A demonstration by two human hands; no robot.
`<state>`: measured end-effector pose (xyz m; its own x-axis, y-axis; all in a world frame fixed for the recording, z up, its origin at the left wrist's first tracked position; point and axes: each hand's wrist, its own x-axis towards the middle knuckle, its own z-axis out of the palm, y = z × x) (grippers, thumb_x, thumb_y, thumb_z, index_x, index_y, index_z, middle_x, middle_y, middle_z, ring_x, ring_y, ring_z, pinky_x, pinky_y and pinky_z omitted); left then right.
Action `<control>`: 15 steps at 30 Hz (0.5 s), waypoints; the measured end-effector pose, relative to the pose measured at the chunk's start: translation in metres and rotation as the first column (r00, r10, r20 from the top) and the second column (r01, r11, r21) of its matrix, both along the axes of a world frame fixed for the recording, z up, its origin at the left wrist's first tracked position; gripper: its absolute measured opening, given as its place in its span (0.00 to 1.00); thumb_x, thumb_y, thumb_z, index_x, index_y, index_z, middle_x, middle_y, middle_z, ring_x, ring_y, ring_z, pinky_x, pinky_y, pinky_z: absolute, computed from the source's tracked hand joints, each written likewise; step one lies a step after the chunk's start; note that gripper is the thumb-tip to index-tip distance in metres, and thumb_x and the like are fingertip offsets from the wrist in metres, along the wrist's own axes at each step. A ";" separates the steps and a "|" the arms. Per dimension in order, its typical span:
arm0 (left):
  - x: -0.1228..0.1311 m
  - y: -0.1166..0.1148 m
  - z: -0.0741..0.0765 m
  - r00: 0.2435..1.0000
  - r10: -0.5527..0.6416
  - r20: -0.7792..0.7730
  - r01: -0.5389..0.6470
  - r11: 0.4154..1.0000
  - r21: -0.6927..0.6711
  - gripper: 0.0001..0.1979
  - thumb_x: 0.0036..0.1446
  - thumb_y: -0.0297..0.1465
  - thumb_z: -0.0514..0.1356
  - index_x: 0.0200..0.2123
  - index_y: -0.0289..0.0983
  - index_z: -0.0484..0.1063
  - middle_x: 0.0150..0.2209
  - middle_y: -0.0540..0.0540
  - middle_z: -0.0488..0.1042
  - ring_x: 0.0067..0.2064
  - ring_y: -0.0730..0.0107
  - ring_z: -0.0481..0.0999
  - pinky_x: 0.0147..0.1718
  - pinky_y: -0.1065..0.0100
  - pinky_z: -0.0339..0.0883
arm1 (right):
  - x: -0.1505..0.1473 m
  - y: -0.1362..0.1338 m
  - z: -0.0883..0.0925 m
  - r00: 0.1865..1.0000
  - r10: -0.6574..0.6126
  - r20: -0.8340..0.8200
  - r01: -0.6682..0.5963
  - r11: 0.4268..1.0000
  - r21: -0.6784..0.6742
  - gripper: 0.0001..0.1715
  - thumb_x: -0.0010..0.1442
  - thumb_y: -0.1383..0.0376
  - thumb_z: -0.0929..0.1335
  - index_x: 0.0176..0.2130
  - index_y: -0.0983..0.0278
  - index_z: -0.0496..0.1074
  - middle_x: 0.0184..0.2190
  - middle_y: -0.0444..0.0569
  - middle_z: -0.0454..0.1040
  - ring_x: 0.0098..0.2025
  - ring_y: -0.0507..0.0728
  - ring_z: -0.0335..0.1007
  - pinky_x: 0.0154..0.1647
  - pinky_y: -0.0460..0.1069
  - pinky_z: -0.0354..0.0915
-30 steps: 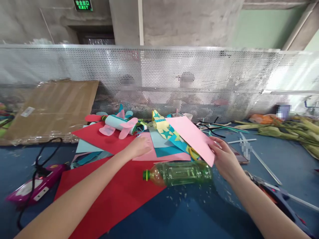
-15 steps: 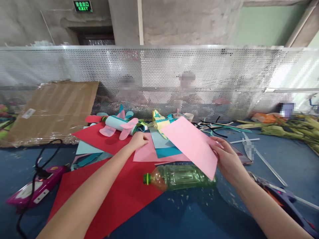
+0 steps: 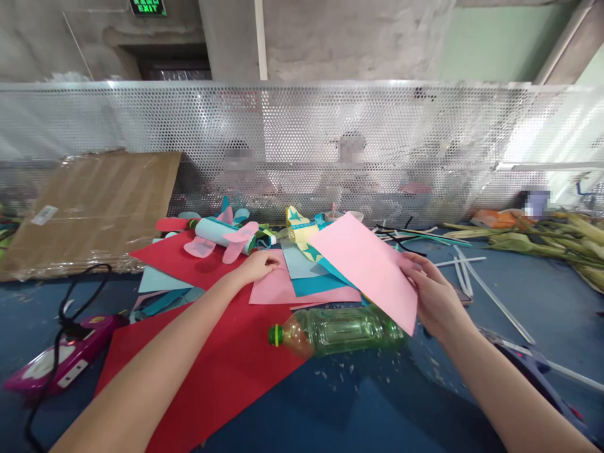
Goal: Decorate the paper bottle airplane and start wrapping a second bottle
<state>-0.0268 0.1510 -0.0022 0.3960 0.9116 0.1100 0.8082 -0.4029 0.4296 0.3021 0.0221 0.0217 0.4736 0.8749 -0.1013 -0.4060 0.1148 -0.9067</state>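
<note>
My right hand [image 3: 436, 296] holds a pink sheet of paper [image 3: 363, 267] by its right edge, thumb on top, tilted above the table. My left hand [image 3: 257, 265] rests over the paper pile with fingers curled together; whether anything is pinched in them is hidden. Below it lies another pink sheet [image 3: 268, 289], with light blue paper [image 3: 302, 264] and darker blue paper [image 3: 316, 286] overlapping it. A green plastic bottle [image 3: 340, 330] lies on its side below the raised sheet, cap to the left. Large red paper [image 3: 226, 371] spreads under my left forearm.
Decorated bottle crafts [image 3: 217, 234] lie behind the papers. At left are a purple power strip [image 3: 66, 362] with a black cable and cardboard [image 3: 104, 207]. A dark glue gun [image 3: 523, 365], white sticks [image 3: 504, 308] and dried husks [image 3: 542, 242] lie right. A perforated screen [image 3: 292, 126] stands behind.
The view has shifted slightly, moving most things a little left and up. My right hand still holds the pink sheet, and more blue paper shows at its left edge. My left hand stays over the pile.
</note>
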 end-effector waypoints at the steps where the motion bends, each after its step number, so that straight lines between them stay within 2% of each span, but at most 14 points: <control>1: -0.001 -0.001 0.001 1.000 -0.008 0.016 0.008 1.000 -0.013 0.11 0.52 0.25 0.58 0.36 0.36 0.79 0.41 0.43 0.82 0.45 0.59 0.79 0.47 0.62 0.70 | 0.000 0.000 0.000 1.000 -0.001 0.001 0.001 1.000 0.003 0.20 0.40 0.68 0.76 0.36 0.61 0.73 0.26 0.39 0.71 0.24 0.48 0.65 0.19 0.40 0.62; 5: 0.000 -0.003 0.002 0.998 -0.015 0.053 0.017 0.999 -0.036 0.13 0.49 0.27 0.60 0.38 0.36 0.80 0.42 0.44 0.82 0.44 0.59 0.80 0.45 0.64 0.70 | 0.003 0.001 -0.002 0.999 0.020 0.025 -0.020 0.999 0.025 0.20 0.41 0.66 0.76 0.37 0.61 0.72 0.27 0.39 0.70 0.23 0.48 0.65 0.18 0.41 0.61; 8: 0.004 -0.002 0.000 0.998 -0.003 0.061 0.005 1.000 -0.030 0.11 0.49 0.28 0.61 0.35 0.36 0.81 0.40 0.43 0.83 0.42 0.58 0.80 0.43 0.63 0.70 | 0.005 0.003 -0.004 1.000 0.016 0.026 -0.017 1.000 0.025 0.20 0.41 0.66 0.76 0.37 0.61 0.72 0.27 0.39 0.70 0.23 0.48 0.66 0.18 0.41 0.62; 12: 0.007 0.002 -0.004 0.997 0.016 0.073 -0.015 1.000 -0.019 0.07 0.47 0.29 0.63 0.30 0.37 0.81 0.35 0.44 0.83 0.39 0.59 0.80 0.40 0.64 0.70 | 0.012 0.007 -0.007 0.999 -0.036 -0.010 0.036 0.999 0.022 0.20 0.41 0.68 0.75 0.37 0.61 0.71 0.26 0.39 0.71 0.23 0.49 0.67 0.19 0.42 0.65; 15: 0.006 0.005 -0.005 0.997 0.011 0.073 -0.010 1.000 -0.007 0.05 0.47 0.31 0.63 0.28 0.38 0.80 0.33 0.45 0.82 0.36 0.61 0.79 0.38 0.65 0.70 | 0.024 0.011 -0.010 0.995 -0.090 0.035 0.087 0.991 0.101 0.20 0.41 0.68 0.74 0.36 0.59 0.69 0.24 0.39 0.71 0.23 0.51 0.68 0.17 0.43 0.65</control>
<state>-0.0208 0.1559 -0.0068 0.3774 0.9165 0.1324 0.7786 -0.3914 0.4905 0.3258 0.0335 0.0116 0.5516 0.8341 0.0040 -0.3540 0.2384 -0.9044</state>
